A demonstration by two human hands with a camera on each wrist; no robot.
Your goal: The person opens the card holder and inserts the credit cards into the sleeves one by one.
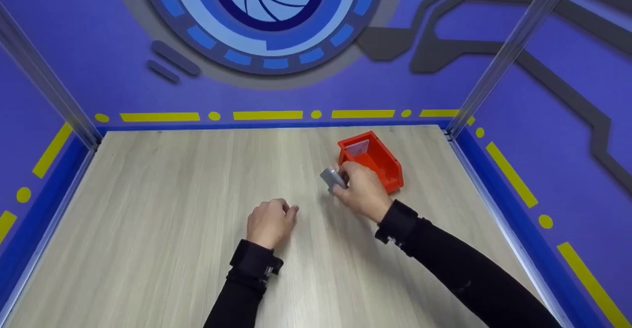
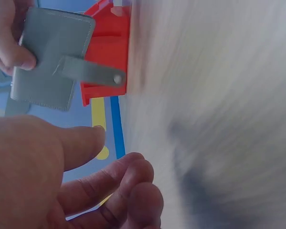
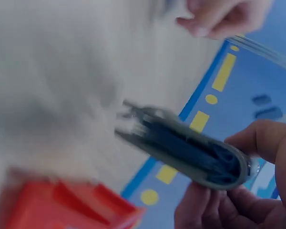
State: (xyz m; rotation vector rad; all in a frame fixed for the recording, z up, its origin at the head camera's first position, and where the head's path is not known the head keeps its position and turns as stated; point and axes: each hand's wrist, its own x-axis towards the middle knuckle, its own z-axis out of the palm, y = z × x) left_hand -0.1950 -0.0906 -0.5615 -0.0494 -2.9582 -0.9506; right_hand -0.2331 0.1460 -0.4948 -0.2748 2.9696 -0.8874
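My right hand (image 1: 364, 189) grips a small grey wallet (image 1: 332, 178) by one end, thumb on one side and fingers on the other, above the table beside the red bin (image 1: 395, 160). In the left wrist view the wallet's flat face shows stitched edges, and its strap (image 2: 93, 71) with a snap stud sticks out loose. From the right wrist, the wallet (image 3: 181, 148) appears edge-on, with dark inner layers between its covers. My left hand (image 1: 270, 223) is low over the table to the left, fingers loosely bent, thumb apart, holding nothing.
The red bin stands on the wood-grain table (image 1: 173, 209) toward the back right, partly behind my right hand. Blue-purple printed panels (image 1: 276, 98) with yellow dashes enclose the table at the back and both sides. Metal posts (image 1: 513, 51) rise at the back corners.
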